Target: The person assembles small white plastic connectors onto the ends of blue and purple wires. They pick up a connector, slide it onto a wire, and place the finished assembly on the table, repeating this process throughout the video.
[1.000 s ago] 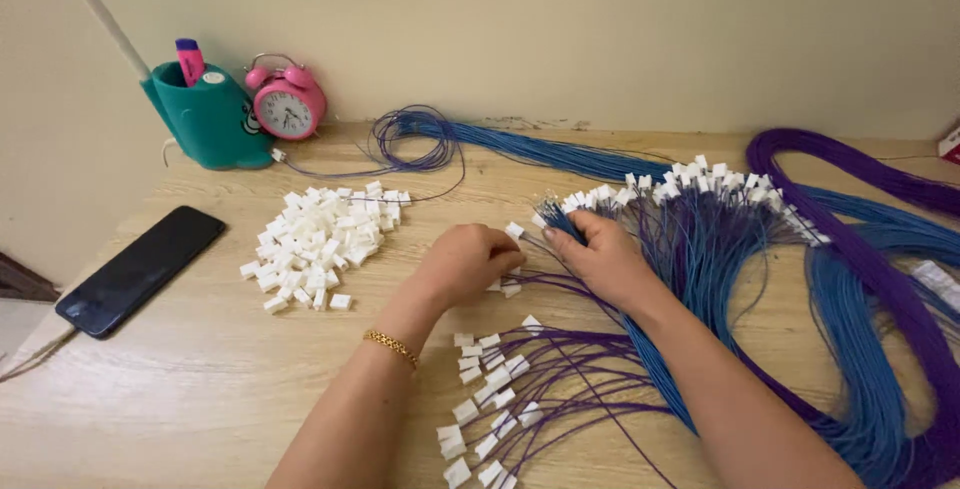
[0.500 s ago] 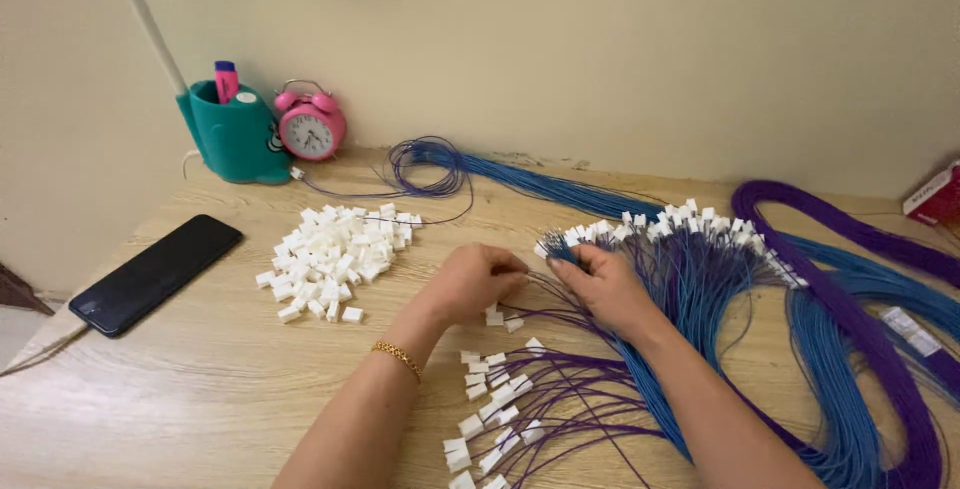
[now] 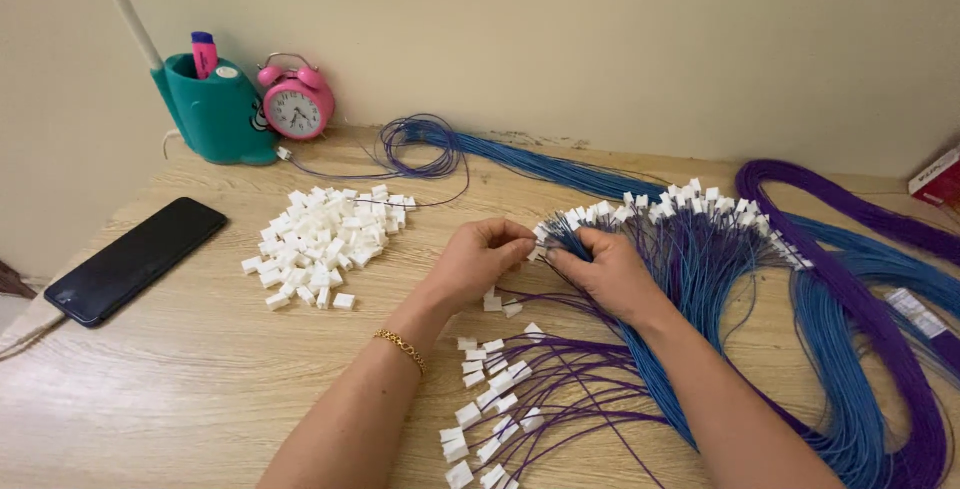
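My left hand (image 3: 478,261) and my right hand (image 3: 600,271) meet at the middle of the wooden table (image 3: 180,389), fingertips pinched together on the end of a thin blue-purple wire. A fan of blue and purple wires with white connectors (image 3: 690,211) spreads just right of my right hand. Below my hands lie finished purple wires with white connectors (image 3: 490,399). A pile of loose white connector housings (image 3: 325,239) sits to the left of my left hand, which wears a gold bracelet (image 3: 402,346).
A black phone (image 3: 135,259) lies at the left edge. A teal pen holder (image 3: 215,109) and a pink alarm clock (image 3: 296,104) stand against the wall. Long blue and purple wire bundles (image 3: 860,349) loop over the right side. A red box (image 3: 940,177) shows at far right.
The camera view has shifted slightly. My two hands have drawn closer together, fingertips now meeting on a wire end beside the connector fan.
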